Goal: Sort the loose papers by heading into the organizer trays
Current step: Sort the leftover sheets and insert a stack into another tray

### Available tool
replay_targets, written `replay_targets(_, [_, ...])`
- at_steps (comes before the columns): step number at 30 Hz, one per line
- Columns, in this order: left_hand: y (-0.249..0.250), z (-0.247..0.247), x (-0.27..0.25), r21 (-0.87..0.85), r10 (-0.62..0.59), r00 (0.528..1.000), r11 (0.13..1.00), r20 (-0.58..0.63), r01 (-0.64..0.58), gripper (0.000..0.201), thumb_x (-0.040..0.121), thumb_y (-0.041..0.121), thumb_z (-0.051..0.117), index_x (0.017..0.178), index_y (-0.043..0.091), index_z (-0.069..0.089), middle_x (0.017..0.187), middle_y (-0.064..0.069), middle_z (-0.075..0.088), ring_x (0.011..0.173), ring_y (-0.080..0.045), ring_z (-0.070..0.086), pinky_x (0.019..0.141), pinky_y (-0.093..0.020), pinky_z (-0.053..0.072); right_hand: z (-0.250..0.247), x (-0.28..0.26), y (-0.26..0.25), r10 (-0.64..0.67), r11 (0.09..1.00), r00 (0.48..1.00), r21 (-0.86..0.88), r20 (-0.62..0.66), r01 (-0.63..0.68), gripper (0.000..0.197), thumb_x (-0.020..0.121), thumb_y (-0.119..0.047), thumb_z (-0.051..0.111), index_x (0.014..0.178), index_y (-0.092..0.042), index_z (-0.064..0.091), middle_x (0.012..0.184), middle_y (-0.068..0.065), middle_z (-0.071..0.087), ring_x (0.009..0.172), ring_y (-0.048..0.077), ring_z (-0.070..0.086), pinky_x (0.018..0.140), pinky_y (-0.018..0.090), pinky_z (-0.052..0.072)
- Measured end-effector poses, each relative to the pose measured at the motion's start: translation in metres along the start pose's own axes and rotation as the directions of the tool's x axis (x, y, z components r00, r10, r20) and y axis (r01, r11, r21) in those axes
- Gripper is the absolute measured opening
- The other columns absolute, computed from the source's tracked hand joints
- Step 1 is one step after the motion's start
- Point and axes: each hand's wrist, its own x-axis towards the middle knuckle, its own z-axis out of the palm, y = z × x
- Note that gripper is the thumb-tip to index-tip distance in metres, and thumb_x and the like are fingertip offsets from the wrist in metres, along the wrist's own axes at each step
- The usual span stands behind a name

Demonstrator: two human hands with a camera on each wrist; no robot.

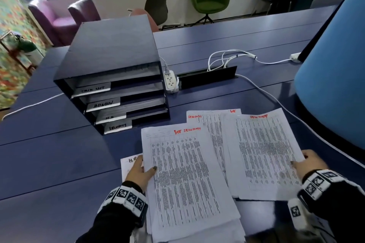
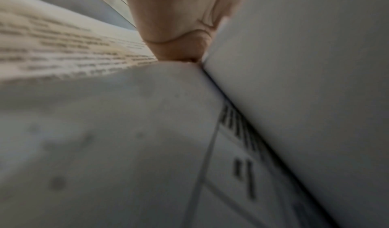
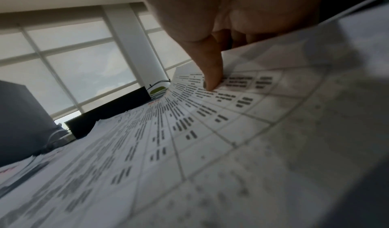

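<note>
A dark organizer (image 1: 110,69) stands at the left of the blue table, its four trays labelled TASK LIST, ADMIN, H.R and SECURITY. My left hand (image 1: 147,167) pinches the left edge of a stack of printed sheets (image 1: 187,179) headed SECURITY in red, thumb on top. In the left wrist view the thumb (image 2: 174,31) presses into the paper. My right hand (image 1: 300,161) pinches the right edge of another red-headed sheet (image 1: 262,154), lifted slightly. The right wrist view shows its thumb (image 3: 210,75) on the printed table. Under my left hand lies a sheet marked H.R (image 1: 128,163). Another SECURITY sheet (image 1: 203,122) lies beneath.
A white power strip (image 1: 170,82) and a black cable box (image 1: 207,78) sit just right of the organizer, with white cables (image 1: 266,92) running across the table to the right. A large blue curved object (image 1: 335,75) stands at the right edge. Chairs stand behind the table.
</note>
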Motion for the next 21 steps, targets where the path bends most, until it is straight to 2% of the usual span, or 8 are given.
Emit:
replay_targets(3, [0.0, 0.0, 0.001, -0.001, 0.016, 1.0, 1.0, 0.003, -0.016, 0.039, 0.088, 0.001, 0.058, 0.117, 0.023, 0.043, 0.109, -0.008, 0.061, 0.095, -0.027, 0.06, 0.086, -0.038, 0.05, 0.0, 0.002, -0.001, 0.006, 1.0, 1.0, 0.008, 0.001, -0.006, 0.029, 0.085, -0.006, 0.062, 0.113, -0.003, 0.055, 0.093, 0.014, 0.061, 0.081, 0.028, 0.053, 0.074, 0.032, 0.041])
replay_targets(6, [0.0, 0.0, 0.002, -0.007, 0.021, 1.0, 1.0, 0.016, -0.021, 0.04, 0.088, 0.0, 0.057, 0.12, 0.019, 0.043, 0.107, -0.006, 0.059, 0.09, -0.019, 0.059, 0.081, -0.031, 0.049, 0.0, 0.003, -0.003, 0.001, 0.998, 1.0, 0.056, -0.009, 0.0, 0.029, 0.084, -0.004, 0.062, 0.113, -0.003, 0.056, 0.107, 0.019, 0.065, 0.086, 0.03, 0.056, 0.078, 0.033, 0.042])
replay_targets(10, [-0.003, -0.001, 0.006, 0.017, 0.01, 0.999, 1.0, 0.035, -0.011, 0.039, 0.088, 0.0, 0.056, 0.125, 0.01, 0.046, 0.11, -0.005, 0.059, 0.089, -0.017, 0.058, 0.074, -0.021, 0.047, 0.0, 0.003, -0.007, 0.003, 0.996, 1.0, 0.093, 0.03, -0.006, 0.034, 0.084, -0.006, 0.064, 0.116, -0.005, 0.056, 0.101, 0.014, 0.063, 0.091, 0.03, 0.059, 0.086, 0.036, 0.044])
replay_targets(11, [-0.005, -0.002, 0.007, 0.024, 0.005, 0.999, 1.0, 0.031, -0.006, 0.038, 0.089, 0.001, 0.057, 0.124, 0.009, 0.048, 0.112, -0.006, 0.06, 0.088, -0.016, 0.059, 0.073, -0.021, 0.047, 0.0, 0.003, -0.008, 0.002, 0.996, 0.999, 0.091, 0.032, -0.004, 0.035, 0.084, -0.006, 0.065, 0.117, -0.004, 0.056, 0.105, 0.015, 0.064, 0.093, 0.03, 0.059, 0.086, 0.036, 0.044])
replay_targets(13, [-0.008, -0.003, 0.009, 0.031, -0.009, 1.0, 0.999, 0.026, 0.008, 0.038, 0.088, 0.004, 0.058, 0.125, 0.009, 0.05, 0.115, -0.007, 0.063, 0.09, -0.017, 0.062, 0.079, -0.027, 0.049, 0.0, 0.002, -0.011, 0.0, 0.995, 0.999, 0.096, 0.032, -0.003, 0.035, 0.083, -0.006, 0.065, 0.118, -0.004, 0.056, 0.111, 0.017, 0.064, 0.094, 0.031, 0.059, 0.087, 0.036, 0.044])
replay_targets(15, [-0.01, -0.004, 0.01, 0.027, -0.01, 1.0, 1.0, 0.024, 0.009, 0.04, 0.088, 0.004, 0.059, 0.127, 0.008, 0.05, 0.115, -0.007, 0.064, 0.092, -0.018, 0.062, 0.081, -0.029, 0.049, 0.001, 0.001, -0.014, 0.002, 0.994, 0.999, 0.105, 0.045, -0.007, 0.036, 0.083, -0.006, 0.065, 0.118, -0.004, 0.056, 0.11, 0.017, 0.065, 0.092, 0.03, 0.059, 0.086, 0.036, 0.044])
replay_targets(19, [-0.007, -0.005, 0.007, 0.015, 0.02, 1.0, 1.0, 0.023, -0.021, 0.037, 0.088, 0.0, 0.057, 0.123, 0.01, 0.05, 0.108, -0.006, 0.061, 0.085, -0.012, 0.06, 0.066, -0.016, 0.047, 0.002, -0.003, -0.018, 0.01, 0.988, 0.996, 0.153, 0.088, -0.023, 0.04, 0.08, -0.008, 0.07, 0.117, -0.005, 0.055, 0.099, 0.014, 0.063, 0.087, 0.027, 0.059, 0.082, 0.034, 0.045])
replay_targets(21, [-0.006, -0.007, 0.006, 0.023, 0.021, 1.0, 1.0, 0.005, -0.021, 0.036, 0.088, 0.0, 0.058, 0.121, 0.011, 0.05, 0.106, -0.006, 0.061, 0.085, -0.015, 0.06, 0.07, -0.019, 0.048, 0.003, -0.006, -0.021, 0.004, 0.984, 0.994, 0.179, 0.11, -0.024, 0.041, 0.078, -0.009, 0.072, 0.116, -0.007, 0.055, 0.099, 0.013, 0.064, 0.088, 0.028, 0.061, 0.083, 0.036, 0.047])
